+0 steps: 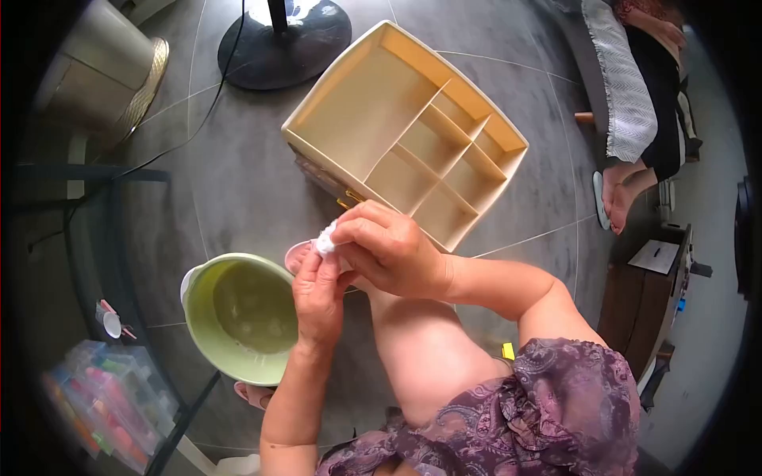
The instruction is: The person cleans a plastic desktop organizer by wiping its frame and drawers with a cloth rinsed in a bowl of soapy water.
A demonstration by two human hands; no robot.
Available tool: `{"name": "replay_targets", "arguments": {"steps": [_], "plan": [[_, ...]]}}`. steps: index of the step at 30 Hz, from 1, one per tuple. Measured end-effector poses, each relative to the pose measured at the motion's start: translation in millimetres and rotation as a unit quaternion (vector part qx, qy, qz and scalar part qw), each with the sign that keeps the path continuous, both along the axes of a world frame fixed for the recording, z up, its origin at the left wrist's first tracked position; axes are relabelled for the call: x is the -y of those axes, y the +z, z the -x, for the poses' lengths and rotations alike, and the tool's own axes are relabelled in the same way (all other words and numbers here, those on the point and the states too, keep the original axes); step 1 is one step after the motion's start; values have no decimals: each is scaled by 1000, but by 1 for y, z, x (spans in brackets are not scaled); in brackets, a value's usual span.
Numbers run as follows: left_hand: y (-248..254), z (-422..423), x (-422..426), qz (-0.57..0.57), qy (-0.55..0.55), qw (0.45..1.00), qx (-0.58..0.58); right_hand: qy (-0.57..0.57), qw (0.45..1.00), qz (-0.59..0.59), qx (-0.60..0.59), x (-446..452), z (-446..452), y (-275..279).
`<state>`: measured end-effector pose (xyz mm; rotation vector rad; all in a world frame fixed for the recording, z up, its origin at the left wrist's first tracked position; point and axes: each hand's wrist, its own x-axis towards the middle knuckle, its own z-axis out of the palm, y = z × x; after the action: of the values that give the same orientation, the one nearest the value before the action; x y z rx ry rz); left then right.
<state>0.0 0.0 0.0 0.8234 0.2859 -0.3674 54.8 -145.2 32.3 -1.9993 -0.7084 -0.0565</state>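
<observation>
Pinching hands: left hand (317, 297) and right hand (389, 246), fingertips closed on a crumpled white wad (325, 240).
Green basin (205, 321): near the wad; a loosened pinch could drop it into the apparent water.
Compartmented organizer (357, 107): beside the right hand; a careless forearm could nudge it.
Obscured: wad's material and underside, partly covered by fingers; basin's rim, behind the left hand.

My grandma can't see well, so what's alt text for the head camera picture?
A left hand and right hand pinch a white wad above a gray floor, between a green basin of liquid and a cream divided box.
</observation>
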Motion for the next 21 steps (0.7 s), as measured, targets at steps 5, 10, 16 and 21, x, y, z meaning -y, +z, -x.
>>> {"name": "replay_targets", "arguments": {"steps": [5,10,16,21], "plan": [[-3,7,7,-58,18,997,-54,4,998,2,-57,16,16,10],[-10,-10,-6,-157,87,982,-64,-186,958,113,185,70,2,21],[-49,-17,-17,-221,172,954,-111,-348,880,290,145,142,-29,23],[-62,-28,-9,-246,186,946,-96,-260,939,220,-51,167,-73,9]]}}
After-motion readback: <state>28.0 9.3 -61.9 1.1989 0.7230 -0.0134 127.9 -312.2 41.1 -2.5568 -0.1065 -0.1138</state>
